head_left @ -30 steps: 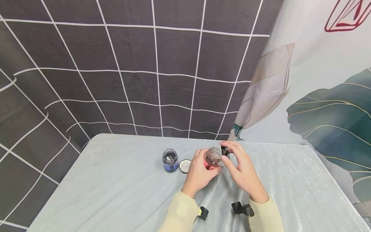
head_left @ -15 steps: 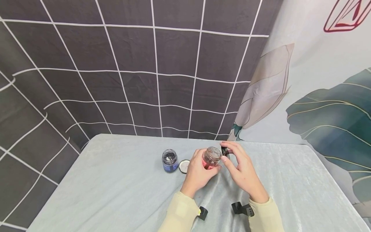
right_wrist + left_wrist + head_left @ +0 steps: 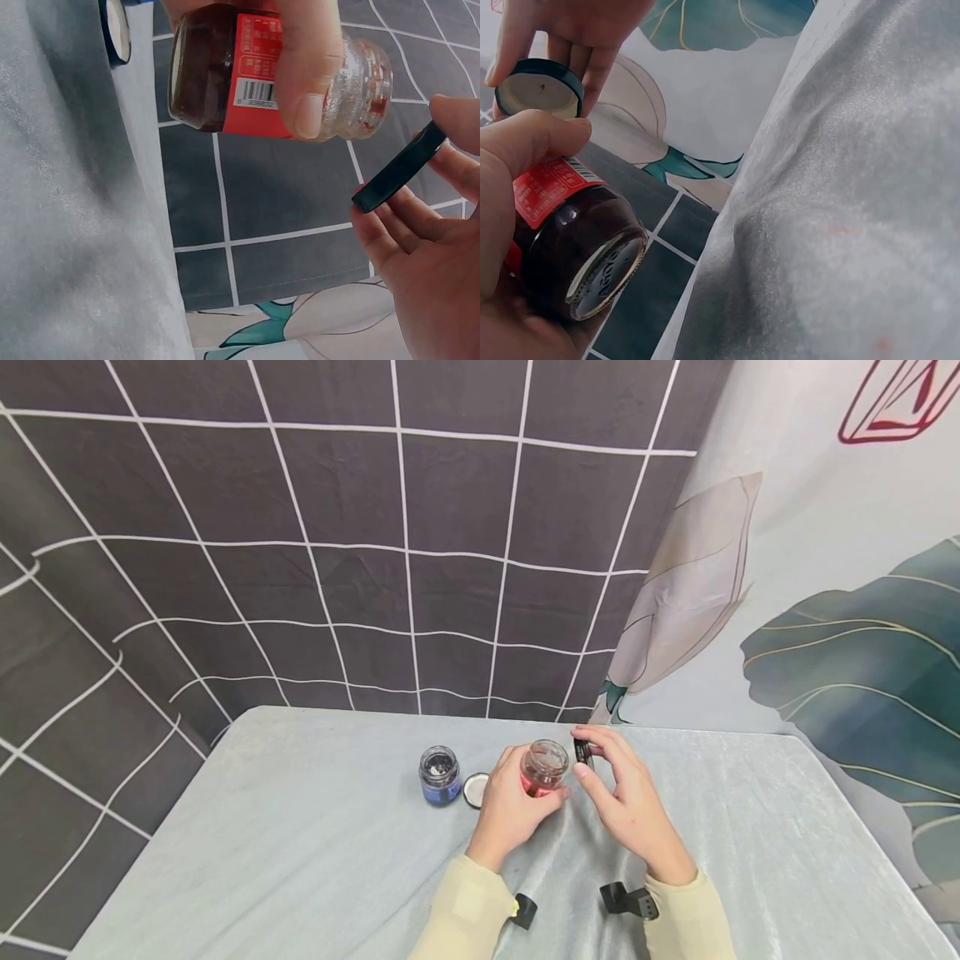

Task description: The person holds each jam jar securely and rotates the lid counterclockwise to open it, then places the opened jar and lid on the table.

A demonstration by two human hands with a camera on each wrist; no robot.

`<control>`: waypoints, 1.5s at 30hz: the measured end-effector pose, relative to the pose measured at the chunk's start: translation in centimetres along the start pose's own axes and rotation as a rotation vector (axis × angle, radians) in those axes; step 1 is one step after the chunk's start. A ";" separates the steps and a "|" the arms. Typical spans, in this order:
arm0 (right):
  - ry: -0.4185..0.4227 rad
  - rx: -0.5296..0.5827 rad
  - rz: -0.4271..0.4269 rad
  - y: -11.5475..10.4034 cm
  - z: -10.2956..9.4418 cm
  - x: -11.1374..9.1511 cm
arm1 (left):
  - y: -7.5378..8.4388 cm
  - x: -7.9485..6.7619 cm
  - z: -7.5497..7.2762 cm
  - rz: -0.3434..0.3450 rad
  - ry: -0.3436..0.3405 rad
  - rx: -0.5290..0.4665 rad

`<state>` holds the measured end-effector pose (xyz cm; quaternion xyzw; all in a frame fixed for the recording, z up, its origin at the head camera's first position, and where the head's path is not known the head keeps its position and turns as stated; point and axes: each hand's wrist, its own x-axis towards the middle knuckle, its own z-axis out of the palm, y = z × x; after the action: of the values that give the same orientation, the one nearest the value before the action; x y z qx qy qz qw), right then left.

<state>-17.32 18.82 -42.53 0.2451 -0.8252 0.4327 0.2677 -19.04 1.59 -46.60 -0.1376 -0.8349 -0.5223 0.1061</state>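
My left hand [image 3: 513, 814] grips a glass jar [image 3: 545, 763] with a red label and dark contents, its mouth uncovered. In the left wrist view the jar [image 3: 581, 240] shows its glass base, with the thumb across its side. My right hand [image 3: 632, 802] pinches a dark lid [image 3: 582, 752] by its edge between thumb and fingers. The lid stands on its side just right of the jar's mouth, apart from it. The right wrist view shows the lid [image 3: 399, 166] edge-on; its pale inner face [image 3: 538, 94] appears in the left wrist view.
A second glass jar [image 3: 439, 777], with a blue label and dark contents, stands uncovered on the table [image 3: 300, 827], left of my hands. Another lid [image 3: 475, 790] lies beside it, pale inside up, partly hidden by my left hand. A dark gridded curtain [image 3: 337, 585] hangs behind.
My left hand and the red-labelled jar have shifted slightly left, widening the gap to the lid. The right hand has hardly moved. The blue-labelled jar and the lid beside it stay put.
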 end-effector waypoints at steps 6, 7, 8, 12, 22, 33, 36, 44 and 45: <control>-0.011 0.002 0.025 -0.1 -0.1 0.0 | -0.1 0.0 0.0 -0.004 -0.004 0.005; -0.013 0.003 0.027 -0.1 -0.1 0.0 | -0.1 0.0 -0.1 -0.007 -0.005 0.004; -0.014 0.004 0.029 -0.1 -0.1 0.0 | -0.1 0.0 -0.1 -0.010 -0.006 0.003; -0.014 0.019 0.027 -0.1 -0.1 0.0 | -0.1 0.0 -0.2 -0.028 -0.007 -0.001; -0.034 0.017 0.080 0.3 -0.3 -0.1 | -0.3 0.1 -0.1 -0.063 -0.002 -0.013; -0.059 -0.007 0.121 1.0 -0.4 -0.3 | -0.3 0.2 0.0 -0.082 -0.007 -0.018; -0.062 -0.013 0.123 1.2 -0.4 -0.4 | -0.3 0.1 0.0 -0.071 -0.001 -0.016; -0.070 -0.023 0.125 1.3 -0.4 -0.4 | -0.2 0.1 0.0 -0.081 -0.011 -0.037; -0.069 -0.025 0.122 1.4 -0.4 -0.4 | -0.3 0.1 0.0 -0.085 -0.015 -0.043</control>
<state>-17.79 19.87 -43.42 0.2057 -0.8528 0.4292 0.2151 -19.26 1.49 -46.82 -0.1080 -0.8293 -0.5432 0.0745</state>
